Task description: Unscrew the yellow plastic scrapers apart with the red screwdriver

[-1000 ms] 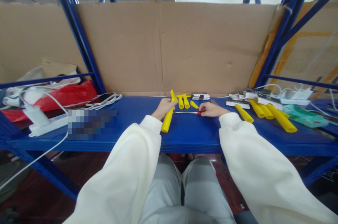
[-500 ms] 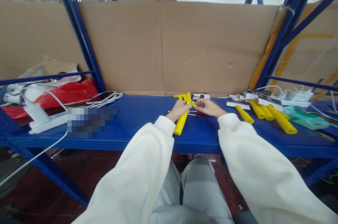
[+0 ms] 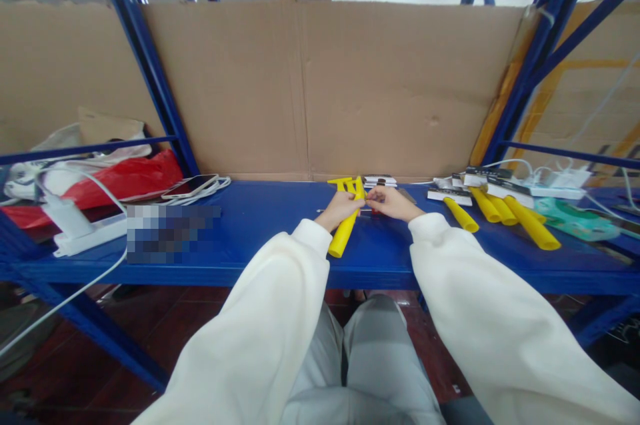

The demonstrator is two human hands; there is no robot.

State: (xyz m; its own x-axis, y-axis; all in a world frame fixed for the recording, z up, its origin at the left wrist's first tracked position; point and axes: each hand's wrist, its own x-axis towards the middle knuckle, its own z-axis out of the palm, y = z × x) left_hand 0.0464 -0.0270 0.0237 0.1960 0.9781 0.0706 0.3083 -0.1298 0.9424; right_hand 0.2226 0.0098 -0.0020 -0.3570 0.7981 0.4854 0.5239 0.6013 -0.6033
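My left hand (image 3: 341, 209) is wrapped round a yellow tool (image 3: 340, 243) with a hollow, tube-like handle, which points down toward the shelf's front edge. Close against its upper part is my right hand (image 3: 387, 201), its fingers pinched together; what they hold is too small to make out. Something red shows beneath the right fingers. Beside the tool's head, a yellow T-shaped piece (image 3: 340, 181) sticks out past the left hand. A thin metal rod lies on the blue shelf (image 3: 270, 231) under both hands.
Several yellow tubes (image 3: 533, 223) and black-and-white boxes (image 3: 450, 196) lie at the right, near a green packet (image 3: 575, 219). White boxes (image 3: 380, 181) sit behind my hands. A phone (image 3: 190, 187), power strip (image 3: 93, 233) and red bag (image 3: 133, 177) are at the left. Cardboard (image 3: 320, 91) stands behind.
My right hand has shifted slightly left, its fingers now closer to the yellow tool. The left hand keeps its grip with little movement. The view has moved a little.
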